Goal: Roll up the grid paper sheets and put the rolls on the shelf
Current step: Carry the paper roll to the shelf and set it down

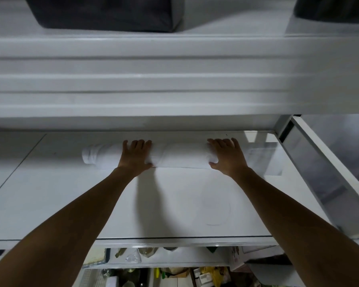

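The left hand (pixel 136 155) lay palm-down on the paper roll (pixel 178 155). Its fingers were spread and nearly straight across the top, and the thumb was against the near side. It pressed the roll rather than closing round it. The right hand (pixel 226 157) rested the same way, fingers splayed over the roll's right end and thumb along the near side. Both forearms reached in from the near edge of the shelf board (pixel 71 204).

The roll lay on the far part of the shelf board, close to its back edge. Its long axis ran left to right, parallel to that edge. The left end pointed toward the board's left side and showed layered turns of paper. A flat strip of the sheet lay on the board just in front of the roll.

Toward the right end of the shelf board lay a clear sheet (pixel 263 160), just beyond the right hand. A ribbed white panel (pixel 133 79) rose above the board's back edge, with a dark box (pixel 104 13) higher still. Below the board's near edge were lower shelves (pixel 174 274) crowded with small items too blurred to identify.
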Demonstrator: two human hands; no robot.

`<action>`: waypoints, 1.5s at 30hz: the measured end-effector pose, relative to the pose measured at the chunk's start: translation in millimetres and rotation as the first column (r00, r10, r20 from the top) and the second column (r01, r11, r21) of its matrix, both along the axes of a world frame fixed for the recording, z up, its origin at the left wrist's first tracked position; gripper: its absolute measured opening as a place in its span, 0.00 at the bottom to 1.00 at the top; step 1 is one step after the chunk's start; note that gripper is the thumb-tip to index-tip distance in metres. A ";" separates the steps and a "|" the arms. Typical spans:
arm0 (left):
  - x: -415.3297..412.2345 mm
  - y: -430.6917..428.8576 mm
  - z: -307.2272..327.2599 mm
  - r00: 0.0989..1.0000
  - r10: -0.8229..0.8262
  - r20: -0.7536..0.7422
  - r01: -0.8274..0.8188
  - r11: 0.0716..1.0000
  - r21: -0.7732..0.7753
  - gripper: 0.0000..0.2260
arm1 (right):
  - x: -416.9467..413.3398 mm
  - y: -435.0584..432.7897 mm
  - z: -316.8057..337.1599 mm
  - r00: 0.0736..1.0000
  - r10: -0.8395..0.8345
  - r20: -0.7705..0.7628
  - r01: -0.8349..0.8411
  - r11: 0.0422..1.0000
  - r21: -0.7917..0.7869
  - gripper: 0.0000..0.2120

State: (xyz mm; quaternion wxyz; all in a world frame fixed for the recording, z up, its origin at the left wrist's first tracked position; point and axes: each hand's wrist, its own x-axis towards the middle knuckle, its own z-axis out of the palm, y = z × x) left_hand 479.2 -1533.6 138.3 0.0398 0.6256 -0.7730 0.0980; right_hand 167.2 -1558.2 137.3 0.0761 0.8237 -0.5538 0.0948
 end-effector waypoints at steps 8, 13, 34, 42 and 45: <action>3.9 5.2 6.5 0.982 -0.043 -0.183 0.073 0.984 0.163 0.44 | -0.8 14.6 1.7 0.999 -0.001 0.053 -0.004 0.997 0.083 0.44; 10.0 12.3 9.5 0.972 -0.100 -0.211 0.133 0.980 0.151 0.48 | -0.2 26.0 4.6 0.992 0.048 0.115 -0.054 0.997 0.048 0.47; 0.7 53.9 30.7 0.972 -0.165 -0.167 0.184 0.977 0.108 0.33 | 5.6 52.1 11.8 0.995 0.089 0.040 -0.083 0.989 -0.125 0.19; 13.7 41.6 20.6 0.988 -0.095 -0.120 0.127 0.948 0.292 0.45 | -5.6 45.4 15.7 0.995 0.083 0.050 -0.093 0.965 0.245 0.44; 15.7 40.8 17.9 0.994 -0.069 -0.079 0.091 0.944 0.316 0.48 | -4.6 49.7 14.0 0.995 0.099 0.023 -0.101 0.939 0.329 0.50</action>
